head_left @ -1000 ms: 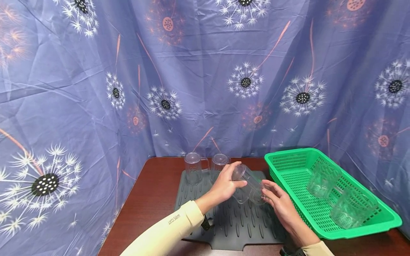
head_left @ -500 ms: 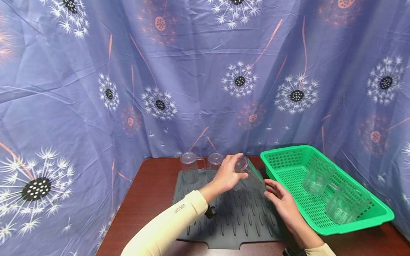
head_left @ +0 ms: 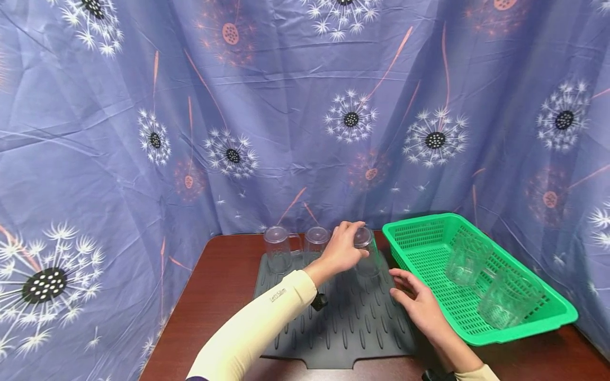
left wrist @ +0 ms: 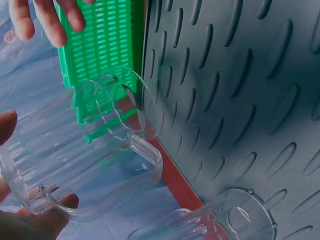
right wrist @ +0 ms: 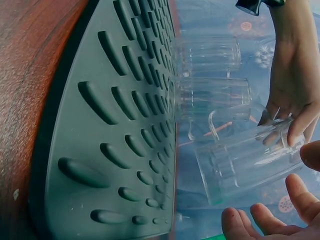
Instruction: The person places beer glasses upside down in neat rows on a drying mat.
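- The left hand (head_left: 344,250), just below the centre of the head view, grips a clear glass mug (head_left: 367,256), fingers and thumb round its base end.
- That mug lies at the right of the left hand, base up and mouth down, over the upper right part of the dark ribbed mat (head_left: 343,333). In the right wrist view it leans, its rim apart from the mat.
- Its handle runs along the side, in the lower middle of the left wrist view, clear of the fingers.
- The right hand (head_left: 419,302), lower right of centre in the head view, has loose, slightly bent fingers set apart from the thumb; it is near the mug but not holding it.
- Two more glass mugs (head_left: 278,251) (head_left: 315,244) stand upside down on the upper left part of the mat.
- A green basket (head_left: 425,259) fills the right of the frame, with two clear mugs (head_left: 468,259) (head_left: 506,300) inside.
- Mat and basket sit on a brown table (head_left: 202,296), before a blue dandelion-print curtain (head_left: 290,106).
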### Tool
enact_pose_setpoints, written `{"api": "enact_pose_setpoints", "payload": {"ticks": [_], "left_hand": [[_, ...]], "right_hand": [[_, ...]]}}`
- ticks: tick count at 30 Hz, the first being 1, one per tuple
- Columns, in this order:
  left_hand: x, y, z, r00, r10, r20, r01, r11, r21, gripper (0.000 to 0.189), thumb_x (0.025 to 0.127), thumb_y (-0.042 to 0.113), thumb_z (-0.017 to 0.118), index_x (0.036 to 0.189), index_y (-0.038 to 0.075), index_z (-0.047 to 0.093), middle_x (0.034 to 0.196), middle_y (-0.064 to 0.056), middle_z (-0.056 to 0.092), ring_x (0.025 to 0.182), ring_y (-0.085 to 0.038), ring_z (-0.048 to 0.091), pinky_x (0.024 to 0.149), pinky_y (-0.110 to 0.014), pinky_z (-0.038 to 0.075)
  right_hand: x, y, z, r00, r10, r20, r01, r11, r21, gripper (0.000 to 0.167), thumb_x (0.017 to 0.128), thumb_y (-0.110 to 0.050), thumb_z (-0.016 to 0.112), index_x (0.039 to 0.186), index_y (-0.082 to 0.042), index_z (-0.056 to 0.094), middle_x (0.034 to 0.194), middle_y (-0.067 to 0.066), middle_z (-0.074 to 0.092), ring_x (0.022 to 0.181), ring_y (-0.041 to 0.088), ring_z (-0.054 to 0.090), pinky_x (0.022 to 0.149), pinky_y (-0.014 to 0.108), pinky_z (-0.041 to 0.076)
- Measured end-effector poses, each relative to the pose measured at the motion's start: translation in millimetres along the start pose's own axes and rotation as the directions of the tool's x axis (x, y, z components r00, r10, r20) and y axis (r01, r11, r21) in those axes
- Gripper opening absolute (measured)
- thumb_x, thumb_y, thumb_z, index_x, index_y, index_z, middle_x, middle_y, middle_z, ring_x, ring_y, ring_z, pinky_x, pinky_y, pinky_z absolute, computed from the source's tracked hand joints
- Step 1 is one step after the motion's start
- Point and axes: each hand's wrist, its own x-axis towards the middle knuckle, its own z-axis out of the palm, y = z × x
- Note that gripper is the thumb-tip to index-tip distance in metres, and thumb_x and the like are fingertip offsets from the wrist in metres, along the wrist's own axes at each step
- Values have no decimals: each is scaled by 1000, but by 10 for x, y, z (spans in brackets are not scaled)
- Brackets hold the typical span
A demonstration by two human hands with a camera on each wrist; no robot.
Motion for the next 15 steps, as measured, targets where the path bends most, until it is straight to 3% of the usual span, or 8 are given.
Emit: {"api": "enact_pose_setpoints", "payload": {"ticks": [7, 15], "left_hand": [[132, -34, 63, 1000, 7, 1, -7, 999, 54, 72, 84, 21, 80, 149, 26, 49, 143, -2, 49, 129, -23, 46, 101, -35, 46], [230, -123, 107, 1000, -12, 24, 10, 997, 73, 73, 85, 17, 79, 150, 23, 47, 146, -4, 48, 133, -24, 46, 104, -37, 46]], "right_hand": [[-37, 3, -15, 998, -66, -18, 66, 998, -16, 40, 98, -14, 66, 136, -8, 58, 137, 12, 60, 116, -11, 50, 92, 13, 47], [-78, 43, -46, 998, -63, 5, 63, 998, -14, 41, 98, -17, 67, 138, -10, 57, 138, 13, 59, 117, -8, 52, 94, 19, 49]]}}
